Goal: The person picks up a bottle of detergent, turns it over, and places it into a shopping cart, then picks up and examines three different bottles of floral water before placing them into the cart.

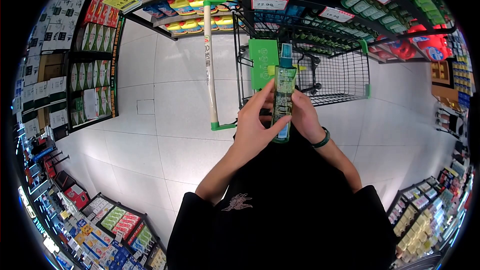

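Between my two hands stands a green spray bottle (284, 87) with a dark teal neck and a clear cap, its printed label facing me. My left hand (255, 120) wraps its left side, thumb pressed across the lower label. From the right, my right hand (306, 117) closes on the bottle too, some fingers hidden behind it; a dark band circles that wrist. Just beyond the bottle is a shopping cart (345, 70) with a black wire basket. A green panel (262, 62) on the cart sits partly behind the bottle. The cart's pale handle (210, 70) lies to the left.
Shelves ahead hold yellow jugs (192, 5) and rows of green bottles (370, 7), with price tags (270, 3) along the edges. A shelf of boxes (95, 70) stands at left. More goods displays (122, 225) are at lower left and lower right. Pale floor tiles (155, 155) lie between.
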Demonstrator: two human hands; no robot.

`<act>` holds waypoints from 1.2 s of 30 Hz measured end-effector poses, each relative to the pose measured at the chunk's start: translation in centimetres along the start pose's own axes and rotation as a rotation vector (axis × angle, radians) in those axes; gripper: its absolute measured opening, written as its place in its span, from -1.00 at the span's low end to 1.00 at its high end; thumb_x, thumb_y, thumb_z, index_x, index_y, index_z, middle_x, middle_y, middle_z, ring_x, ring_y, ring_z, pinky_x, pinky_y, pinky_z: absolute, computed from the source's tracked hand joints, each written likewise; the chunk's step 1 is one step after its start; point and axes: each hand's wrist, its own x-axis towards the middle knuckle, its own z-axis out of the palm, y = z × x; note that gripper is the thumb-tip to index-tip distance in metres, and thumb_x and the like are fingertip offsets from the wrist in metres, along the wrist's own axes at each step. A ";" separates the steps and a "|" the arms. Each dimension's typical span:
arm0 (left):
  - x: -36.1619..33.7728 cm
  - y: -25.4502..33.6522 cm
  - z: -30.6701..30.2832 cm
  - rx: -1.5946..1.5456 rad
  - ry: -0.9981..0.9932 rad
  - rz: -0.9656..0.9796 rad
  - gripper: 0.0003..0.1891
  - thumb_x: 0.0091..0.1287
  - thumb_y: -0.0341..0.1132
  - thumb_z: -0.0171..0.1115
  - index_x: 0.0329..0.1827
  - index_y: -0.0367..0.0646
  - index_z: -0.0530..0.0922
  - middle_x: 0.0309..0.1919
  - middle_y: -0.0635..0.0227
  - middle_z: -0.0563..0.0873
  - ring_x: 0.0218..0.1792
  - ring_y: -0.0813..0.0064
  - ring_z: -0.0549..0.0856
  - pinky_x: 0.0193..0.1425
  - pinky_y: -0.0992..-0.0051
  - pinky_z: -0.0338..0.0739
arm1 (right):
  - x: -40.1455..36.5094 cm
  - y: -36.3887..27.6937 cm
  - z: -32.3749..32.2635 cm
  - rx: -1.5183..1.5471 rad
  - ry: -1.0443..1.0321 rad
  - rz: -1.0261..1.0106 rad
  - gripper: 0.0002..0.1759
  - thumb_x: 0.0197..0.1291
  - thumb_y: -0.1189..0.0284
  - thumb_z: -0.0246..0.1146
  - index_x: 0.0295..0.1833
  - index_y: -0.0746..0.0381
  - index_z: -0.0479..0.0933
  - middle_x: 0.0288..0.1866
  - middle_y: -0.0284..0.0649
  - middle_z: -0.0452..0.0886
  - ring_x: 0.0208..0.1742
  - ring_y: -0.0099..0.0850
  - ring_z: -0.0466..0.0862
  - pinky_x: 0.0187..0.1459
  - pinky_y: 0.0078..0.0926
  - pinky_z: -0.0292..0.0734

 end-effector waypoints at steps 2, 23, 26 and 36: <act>0.0 -0.1 0.0 0.008 -0.002 0.001 -0.08 0.13 -0.45 0.58 0.59 -0.14 0.31 0.03 0.21 0.66 -0.04 0.44 0.71 -0.12 0.50 0.76 | 0.0 0.0 0.0 -0.007 0.004 -0.002 -0.46 0.58 0.26 -0.01 0.44 0.46 0.33 0.30 -0.05 0.58 0.30 -0.34 0.61 0.37 -0.30 0.48; 0.0 0.5 0.3 -0.051 -0.025 -0.010 -0.10 0.14 -0.57 0.52 0.60 -0.05 0.32 0.09 0.21 0.66 0.05 0.43 0.73 0.09 0.42 0.77 | -0.7 0.3 -0.7 -0.142 0.009 -0.086 -0.42 0.53 0.23 0.05 0.43 0.46 0.35 0.30 -0.04 0.59 0.31 -0.30 0.61 0.35 -0.33 0.51; 0.0 0.4 0.4 -0.057 -0.027 0.001 -0.10 0.14 -0.58 0.52 0.60 -0.04 0.33 0.10 0.20 0.67 0.05 0.42 0.73 0.09 0.42 0.77 | -0.8 0.6 -1.2 -0.151 0.005 -0.102 -0.44 0.54 0.26 0.03 0.43 0.45 0.36 0.30 -0.05 0.59 0.31 -0.32 0.61 0.34 -0.35 0.52; -0.1 0.1 0.3 -0.032 -0.027 -0.016 -0.09 0.11 -0.43 0.59 0.59 -0.02 0.35 0.09 0.20 0.67 -0.02 0.43 0.73 -0.06 0.47 0.74 | -0.9 0.1 -0.8 -0.119 0.010 -0.078 -0.48 0.57 0.27 0.01 0.41 0.45 0.38 0.29 -0.03 0.61 0.27 -0.28 0.65 0.31 -0.31 0.55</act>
